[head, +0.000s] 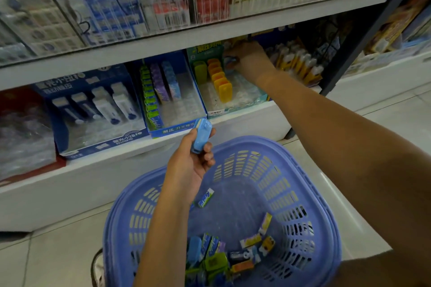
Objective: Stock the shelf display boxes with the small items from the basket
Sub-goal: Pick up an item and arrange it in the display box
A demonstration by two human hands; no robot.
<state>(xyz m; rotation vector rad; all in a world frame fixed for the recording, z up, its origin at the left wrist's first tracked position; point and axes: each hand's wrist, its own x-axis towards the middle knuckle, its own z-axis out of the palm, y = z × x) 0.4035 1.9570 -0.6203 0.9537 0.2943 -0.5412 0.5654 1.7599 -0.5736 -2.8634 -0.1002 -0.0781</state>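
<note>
Head view: the left hand (pixel 191 165), at frame centre, has its fingers curled round a light blue item (pixel 201 135) above the basket (pixel 303 170). The right hand (pixel 248 58), at 1 o'clock, reaches into the green display box (pixel 205 51); blur hides its finger state. Small items (pixel 224 256) lie in the basket at 6 o'clock.

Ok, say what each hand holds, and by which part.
Left hand grips the blue item by its lower end. Right hand, in the green display box: cannot tell.
</note>
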